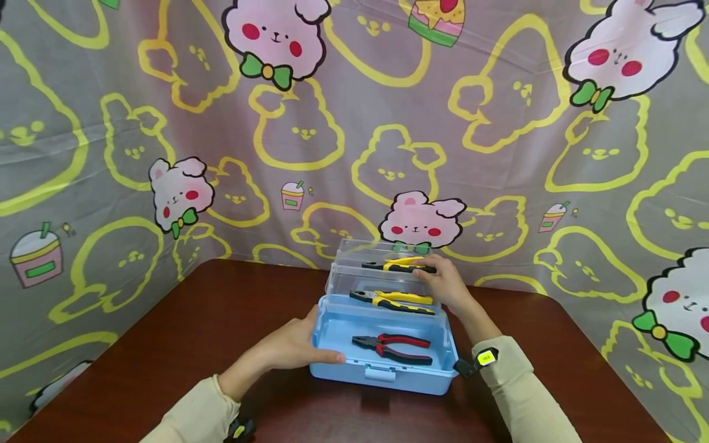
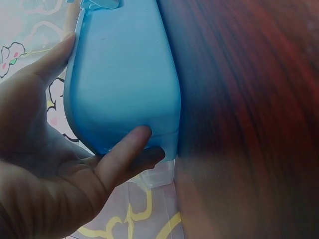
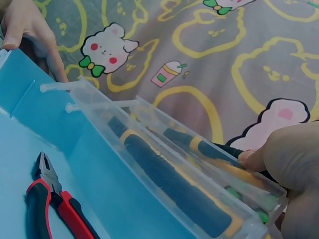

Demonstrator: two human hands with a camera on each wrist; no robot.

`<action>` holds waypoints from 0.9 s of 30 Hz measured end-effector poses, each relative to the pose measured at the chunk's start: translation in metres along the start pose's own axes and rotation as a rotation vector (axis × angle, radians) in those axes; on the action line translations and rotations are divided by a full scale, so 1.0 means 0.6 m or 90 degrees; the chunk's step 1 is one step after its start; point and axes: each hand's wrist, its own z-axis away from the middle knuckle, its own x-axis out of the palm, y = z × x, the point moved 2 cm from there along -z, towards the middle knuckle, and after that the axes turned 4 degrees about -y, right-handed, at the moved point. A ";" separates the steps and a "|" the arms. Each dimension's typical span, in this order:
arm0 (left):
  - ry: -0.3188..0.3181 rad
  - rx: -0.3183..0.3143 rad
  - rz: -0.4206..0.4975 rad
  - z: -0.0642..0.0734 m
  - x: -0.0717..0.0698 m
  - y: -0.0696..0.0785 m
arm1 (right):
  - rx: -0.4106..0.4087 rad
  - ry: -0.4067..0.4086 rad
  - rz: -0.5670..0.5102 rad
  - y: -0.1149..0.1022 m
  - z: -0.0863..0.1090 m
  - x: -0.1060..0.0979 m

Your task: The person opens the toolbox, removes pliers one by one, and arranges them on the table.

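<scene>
Right grip [image 1: 447,284] pinching upper yellow-black pliers [image 1: 397,267], partly covered at the handles, left grip [image 1: 288,344] holding blue toolbox [image 1: 412,383]

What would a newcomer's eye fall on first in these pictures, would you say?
Probably the cartoon-printed cloth behind everything, then the open blue toolbox on the dark table, its left side gripped by the left hand. Red-handled pliers lie in its base and yellow-handled pliers in the lower clear tray, while the right hand holds another yellow pair at the upper tray.
</scene>
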 end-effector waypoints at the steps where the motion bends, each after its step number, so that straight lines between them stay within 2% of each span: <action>1: 0.002 -0.003 0.000 0.000 0.000 0.001 | -0.002 0.002 0.000 -0.001 0.001 -0.002; 6: 0.005 -0.020 -0.006 0.001 -0.001 0.003 | -0.014 0.016 0.002 -0.009 0.007 -0.013; 14: 0.000 -0.007 0.001 0.001 0.003 0.004 | -0.039 0.049 0.016 -0.015 0.021 -0.023; 18: 0.001 0.000 0.003 0.002 0.004 0.003 | -0.054 0.081 0.026 -0.014 0.028 -0.032; 27: 0.002 -0.004 -0.001 0.004 0.005 0.007 | -0.079 0.163 -0.005 0.010 0.062 -0.072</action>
